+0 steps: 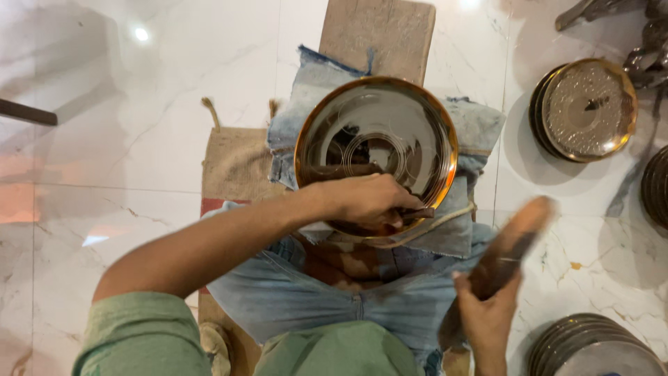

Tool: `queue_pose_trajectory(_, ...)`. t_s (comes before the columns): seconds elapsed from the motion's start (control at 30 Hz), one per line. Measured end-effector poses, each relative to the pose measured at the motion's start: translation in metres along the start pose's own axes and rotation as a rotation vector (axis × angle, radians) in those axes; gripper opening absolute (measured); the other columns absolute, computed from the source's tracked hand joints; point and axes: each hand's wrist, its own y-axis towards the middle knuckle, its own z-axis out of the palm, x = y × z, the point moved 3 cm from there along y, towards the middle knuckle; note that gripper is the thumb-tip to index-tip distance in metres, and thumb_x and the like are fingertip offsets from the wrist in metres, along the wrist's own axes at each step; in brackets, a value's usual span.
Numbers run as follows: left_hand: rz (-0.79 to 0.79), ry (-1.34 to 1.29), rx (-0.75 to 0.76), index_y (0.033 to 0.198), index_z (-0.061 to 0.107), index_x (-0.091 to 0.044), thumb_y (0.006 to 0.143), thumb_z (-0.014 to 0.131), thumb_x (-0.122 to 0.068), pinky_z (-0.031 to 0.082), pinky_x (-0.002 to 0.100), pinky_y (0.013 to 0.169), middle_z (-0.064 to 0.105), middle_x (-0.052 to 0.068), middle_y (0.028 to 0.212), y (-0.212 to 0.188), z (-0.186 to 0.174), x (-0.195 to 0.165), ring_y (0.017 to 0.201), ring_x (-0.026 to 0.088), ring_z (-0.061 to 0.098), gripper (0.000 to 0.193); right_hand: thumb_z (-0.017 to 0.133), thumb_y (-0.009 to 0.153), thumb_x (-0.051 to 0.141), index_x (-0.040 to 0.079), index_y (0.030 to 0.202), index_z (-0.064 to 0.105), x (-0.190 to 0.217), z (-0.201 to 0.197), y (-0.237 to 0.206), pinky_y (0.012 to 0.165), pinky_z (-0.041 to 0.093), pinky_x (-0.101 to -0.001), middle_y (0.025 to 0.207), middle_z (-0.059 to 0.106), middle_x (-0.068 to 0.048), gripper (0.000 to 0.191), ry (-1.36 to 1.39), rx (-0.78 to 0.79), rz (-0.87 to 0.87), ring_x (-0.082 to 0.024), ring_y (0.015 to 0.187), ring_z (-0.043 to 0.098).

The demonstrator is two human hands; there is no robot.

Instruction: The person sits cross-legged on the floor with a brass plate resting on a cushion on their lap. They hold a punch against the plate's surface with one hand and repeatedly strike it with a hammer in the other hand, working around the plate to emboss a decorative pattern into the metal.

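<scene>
**Around the worn denim cloth**

Take the frayed pale-blue denim cloth [470, 129] as your landmark. Beneath it, to its left, you see a brown burlap sack [236, 163] spread on the white marble floor [139, 104]. Sticking out beyond its far edge is a flat, scuffed wooden board [379, 31]. Well to its right stands a stack of round brass-rimmed metal plates [588, 109], the top one frosted with hammered dots. Nearer you on that same right side sits another stack of round grey metal plates [591, 346].
</scene>
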Motion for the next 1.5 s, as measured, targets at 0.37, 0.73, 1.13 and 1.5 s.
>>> queue_pose_trajectory(0.37,0.044,0.081,0.409,0.133,0.065,-0.015,0.086,0.074,-0.019,0.054,0.047,0.077,0.077,0.014,0.097,0.017,0.012,0.004,0.087,0.034,0.073,0.048,0.085,0.079,0.018,0.004,0.157,0.043,-0.039,0.029,-0.07,0.097,0.051,-0.0418,0.13,0.065,-0.024,0.09,-0.333,-0.027,0.044,-0.032,0.117,0.067)
queue_pose_trajectory(0.73,-0.097,-0.015,-0.068,0.129,0.066,-0.009,0.085,0.072,-0.012,0.056,0.046,0.082,0.075,0.016,0.105,-0.013,0.008,0.006,0.093,0.035,0.074,0.045,0.082,0.083,0.026,0.015,0.152,0.04,-0.009,0.015,-0.006,0.085,0.057,-0.0451,0.112,0.066,-0.023,0.081,-0.215,0.196,-0.007,-0.035,0.097,0.068)
queue_pose_trajectory(1.13,-0.397,0.01,-0.761,0.122,0.064,-0.001,0.087,0.071,-0.008,0.053,0.05,0.083,0.071,0.021,0.108,-0.052,0.03,0.001,0.1,0.044,0.068,0.037,0.073,0.082,0.029,0.026,0.155,0.035,0.153,0.019,0.109,0.078,0.057,-0.0526,0.108,0.071,-0.019,0.082,-0.682,0.526,-0.538,-0.04,0.09,0.072)
queue_pose_trajectory(1.5,-0.562,-0.107,-1.007,0.108,0.062,0.0,0.089,0.074,-0.009,0.051,0.051,0.077,0.069,0.021,0.1,-0.07,0.039,-0.012,0.094,0.046,0.067,0.024,0.072,0.084,0.031,0.036,0.161,0.037,0.226,0.035,0.107,0.064,0.06,-0.0479,0.114,0.071,-0.005,0.085,-0.998,0.513,-0.911,-0.032,0.075,0.073)
